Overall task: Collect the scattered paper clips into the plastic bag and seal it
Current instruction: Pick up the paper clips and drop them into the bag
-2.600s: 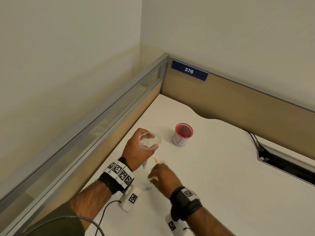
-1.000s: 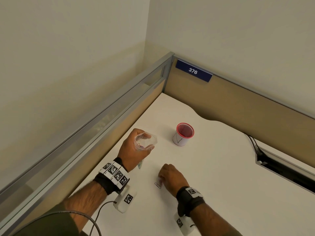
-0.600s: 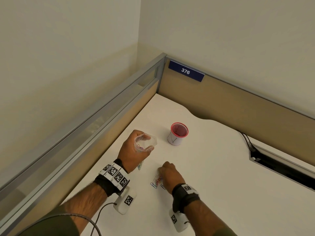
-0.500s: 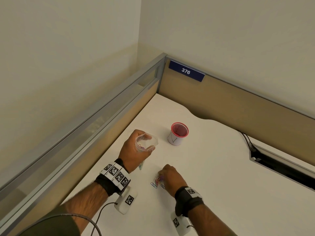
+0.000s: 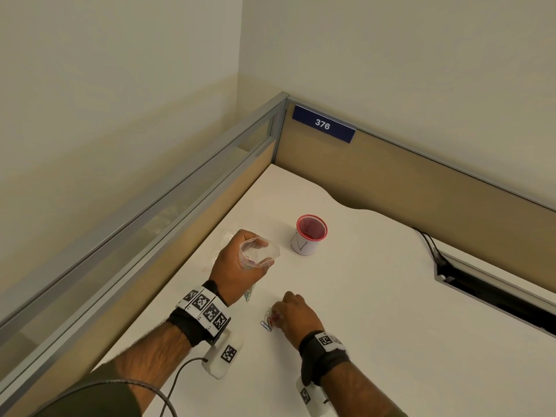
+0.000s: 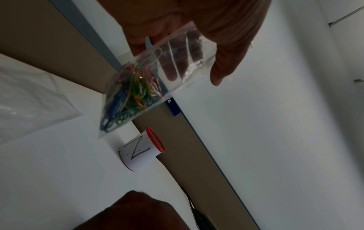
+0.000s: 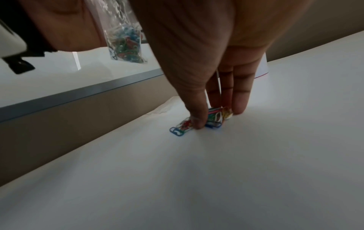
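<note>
loose paper clips (image 7: 208, 120) in a small heap on the white desk (image 5: 376, 296), pinched between thumb and fingertips of the right hand (image 5: 296, 315); clear plastic bag (image 6: 138, 87) part-filled with coloured clips, mouth open, gripped above the desk by the left hand (image 5: 237, 272), near a red-rimmed cup (image 5: 308, 234).

My left hand (image 6: 197, 28) holds the bag (image 6: 149, 84) of clips (image 6: 130, 96) above the tabletop (image 6: 59, 171), near a red-rimmed cup (image 6: 140, 153).
</note>
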`<action>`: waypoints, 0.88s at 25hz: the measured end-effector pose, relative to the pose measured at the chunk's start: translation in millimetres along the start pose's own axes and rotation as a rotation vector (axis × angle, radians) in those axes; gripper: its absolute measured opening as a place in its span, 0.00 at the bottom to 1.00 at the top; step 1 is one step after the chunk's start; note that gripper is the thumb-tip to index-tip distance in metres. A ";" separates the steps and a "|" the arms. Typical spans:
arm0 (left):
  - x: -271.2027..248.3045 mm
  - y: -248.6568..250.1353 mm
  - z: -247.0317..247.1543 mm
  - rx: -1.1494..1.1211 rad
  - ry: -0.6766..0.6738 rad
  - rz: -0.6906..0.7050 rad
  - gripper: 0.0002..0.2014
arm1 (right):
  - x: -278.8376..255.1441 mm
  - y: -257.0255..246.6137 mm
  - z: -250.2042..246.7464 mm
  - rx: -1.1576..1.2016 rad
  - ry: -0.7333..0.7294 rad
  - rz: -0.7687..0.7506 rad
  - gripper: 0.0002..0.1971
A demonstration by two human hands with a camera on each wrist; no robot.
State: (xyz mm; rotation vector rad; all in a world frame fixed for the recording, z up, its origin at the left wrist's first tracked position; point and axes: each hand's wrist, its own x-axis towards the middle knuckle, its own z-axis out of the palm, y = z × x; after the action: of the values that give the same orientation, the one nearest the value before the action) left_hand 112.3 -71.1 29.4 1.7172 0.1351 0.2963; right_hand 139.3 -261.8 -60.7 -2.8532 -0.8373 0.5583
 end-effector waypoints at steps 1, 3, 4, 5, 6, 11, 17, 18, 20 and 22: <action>0.7 -0.2 0.4 0.007 0.000 -0.005 0.18 | 1.5 0.4 -0.2 -0.006 0.011 -0.006 0.09; 1.5 -0.3 1.2 0.013 0.004 -0.010 0.18 | 4.1 2.0 -1.2 -0.037 0.029 -0.024 0.08; 1.8 -0.3 1.5 0.010 0.006 -0.012 0.18 | 5.2 3.2 -1.9 -0.050 0.035 -0.027 0.08; 2.4 -0.9 1.7 0.008 0.007 -0.014 0.18 | 6.3 5.2 -1.6 -0.055 0.045 -0.028 0.07; 2.9 -0.9 1.7 0.005 0.006 -0.016 0.18 | 7.5 7.1 -2.2 -0.057 0.056 -0.020 0.07; 5.9 -3.3 1.3 0.008 0.012 -0.020 0.18 | 12.4 27.3 -7.8 0.176 0.101 0.149 0.07; 8.1 -7.0 -1.3 0.012 0.023 -0.040 0.17 | -6.9 21.4 -58.9 0.799 0.349 0.272 0.03; 15.0 -2.7 13.5 0.010 -0.028 -0.031 0.17 | -18.3 28.2 -78.7 0.902 0.435 0.293 0.04; 15.6 -4.1 14.8 0.026 -0.022 -0.022 0.17 | -24.4 15.9 -111.6 1.057 0.501 0.240 0.03; 15.6 -4.9 17.8 0.034 -0.012 -0.008 0.17 | -28.3 1.2 -141.1 1.096 0.533 0.169 0.03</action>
State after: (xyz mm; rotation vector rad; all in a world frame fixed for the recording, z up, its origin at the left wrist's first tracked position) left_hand 132.5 -83.3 23.9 1.7518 0.1385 0.2795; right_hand 171.3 -279.2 78.6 -1.8822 -0.0973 0.1443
